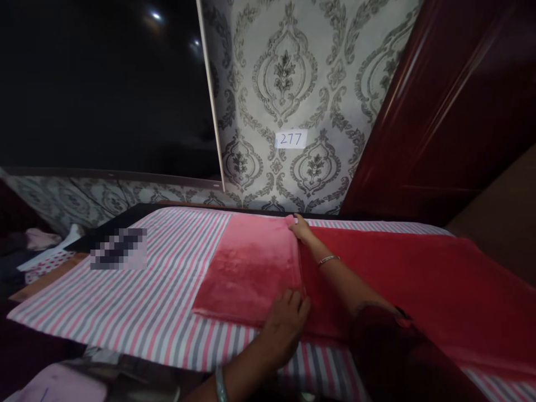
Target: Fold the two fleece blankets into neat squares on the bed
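A red plush blanket [410, 279] lies lengthwise on a striped cloth. Its left end is folded over into a paler pink-red panel [251, 251], with the folded layer's edge running between my two hands. At the far corner of that edge, my right hand [300, 229] pinches the fabric, which bunches a little at the fingertips. My left hand [288, 318] is at the near end of the same edge, its fingers curled onto the blanket; the thumb is hidden. A silver bangle is on my right wrist and a pale green one on my left.
The striped cloth [167, 279] covers the table, and a blurred-out item [119, 248] lies on its left. Behind stand a large dark screen [109, 95], patterned wallpaper with a paper label "277" [291, 138], and a dark red wooden panel [439, 111]. A pink object [62, 382] is at lower left.
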A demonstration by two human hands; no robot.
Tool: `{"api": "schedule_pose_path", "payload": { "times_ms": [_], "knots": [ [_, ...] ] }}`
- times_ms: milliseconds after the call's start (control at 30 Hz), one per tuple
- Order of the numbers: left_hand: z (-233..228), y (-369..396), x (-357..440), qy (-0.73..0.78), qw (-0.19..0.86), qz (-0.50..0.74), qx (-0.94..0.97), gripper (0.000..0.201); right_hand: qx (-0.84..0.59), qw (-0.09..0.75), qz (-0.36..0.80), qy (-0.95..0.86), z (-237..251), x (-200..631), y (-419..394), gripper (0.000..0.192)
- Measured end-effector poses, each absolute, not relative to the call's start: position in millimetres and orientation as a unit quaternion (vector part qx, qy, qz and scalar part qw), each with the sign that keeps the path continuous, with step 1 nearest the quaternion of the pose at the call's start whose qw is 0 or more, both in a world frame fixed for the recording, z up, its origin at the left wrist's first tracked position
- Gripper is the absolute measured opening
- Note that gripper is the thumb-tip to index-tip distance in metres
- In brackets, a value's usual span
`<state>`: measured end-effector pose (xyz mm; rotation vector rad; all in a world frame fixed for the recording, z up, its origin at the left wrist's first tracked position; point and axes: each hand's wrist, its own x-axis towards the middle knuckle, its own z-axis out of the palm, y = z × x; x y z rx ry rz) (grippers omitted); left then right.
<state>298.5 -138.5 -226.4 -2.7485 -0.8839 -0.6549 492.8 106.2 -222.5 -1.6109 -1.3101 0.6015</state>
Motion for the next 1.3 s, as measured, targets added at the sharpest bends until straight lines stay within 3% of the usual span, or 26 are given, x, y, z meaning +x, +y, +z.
{"api": "schedule_pose_path", "payload": {
  "times_ms": [100,333,500,567,700,833,1033,1167,1300],
  "knots": [
    [-230.7,-138.1,297.7,-0.284,0.09,-0.226,-0.927,0.039,-0.675,0.451,0.259,-0.524,-231.7,495.5,99.2,0.07],
    [-234.8,-138.5,293.3,-0.232,0.082,-0.195,-0.95,0.02,-0.69,0.413,0.245,-0.542,-224.4,491.3,91.5,0.076],
    [-206.9,-137.5,278.8,-0.231,-0.08,-0.226,-0.943,0.043,-0.727,0.356,0.216,-0.546,-208.7,489.8,82.3,0.073],
    [-190.3,-128.6,275.1,-0.276,-0.154,-0.269,-0.91,0.037,-0.726,0.342,0.186,-0.566,-197.0,483.7,80.0,0.071],
    [-182.2,-107.3,280.3,-0.406,-0.116,-0.23,-0.877,0.041,-0.676,0.314,0.125,-0.655,-182.7,462.9,74.2,0.068],
    [-215.9,-108.4,287.6,-0.384,-0.074,-0.167,-0.905,0.066,-0.682,0.164,0.1,-0.706,-202.4,454.1,62.4,0.065],
    [-238.7,-118.4,285.9,-0.371,-0.074,-0.176,-0.909,0.058,-0.706,0.125,0.103,-0.689,-230.7,461.6,55.0,0.066],
    [-219.1,-123.3,279.1,-0.348,-0.126,-0.165,-0.914,0.059,-0.707,0.12,0.108,-0.689,-228.4,460.9,56.6,0.066],
    [-192.7,-126.7,239.2,-0.311,-0.184,-0.234,-0.903,0.04,-0.707,0.117,0.12,-0.687,-219.6,463.5,63.5,0.063]
  ]
}}
